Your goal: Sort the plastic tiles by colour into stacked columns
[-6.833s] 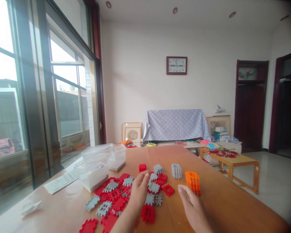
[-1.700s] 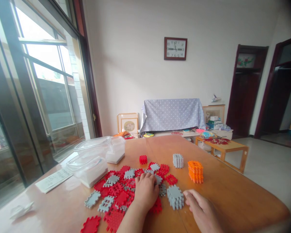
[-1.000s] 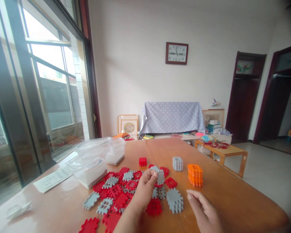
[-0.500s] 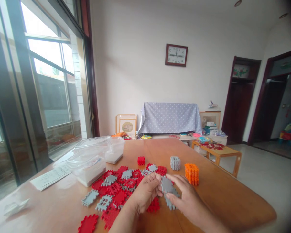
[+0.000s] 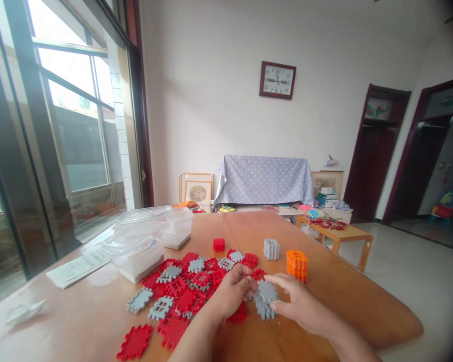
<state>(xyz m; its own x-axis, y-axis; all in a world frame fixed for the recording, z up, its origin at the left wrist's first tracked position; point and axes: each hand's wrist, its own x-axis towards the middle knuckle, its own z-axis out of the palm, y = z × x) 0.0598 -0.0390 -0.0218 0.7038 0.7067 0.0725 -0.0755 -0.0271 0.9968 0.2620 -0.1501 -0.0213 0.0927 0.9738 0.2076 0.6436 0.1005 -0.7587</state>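
Note:
My right hand (image 5: 292, 299) grips a grey notched plastic tile (image 5: 267, 290) by its right side, thumb below and fingers above. Right beneath it, a small pile of grey tiles (image 5: 264, 310) lies on the table. My left hand (image 5: 234, 289) is close by on the left, fingers curled and pressed together near the tile's left edge; whether anything is between them is hidden. Around and under the left forearm spreads a loose heap of red tiles (image 5: 184, 300) and grey tiles (image 5: 161, 307), some solid, some with window-like openings.
On the wooden table (image 5: 317, 327) stand a red block (image 5: 219, 245), a grey block (image 5: 272, 249) and an orange block (image 5: 297, 265) of tiles. Clear plastic containers (image 5: 139, 261), a paper sheet (image 5: 77, 269) and a crumpled wrapper (image 5: 25, 312) lie on the left.
The grey tile has shifted slightly right and down, over the grey pile, with my right hand. My left fingers have come away from its face. The head view has tilted slightly.

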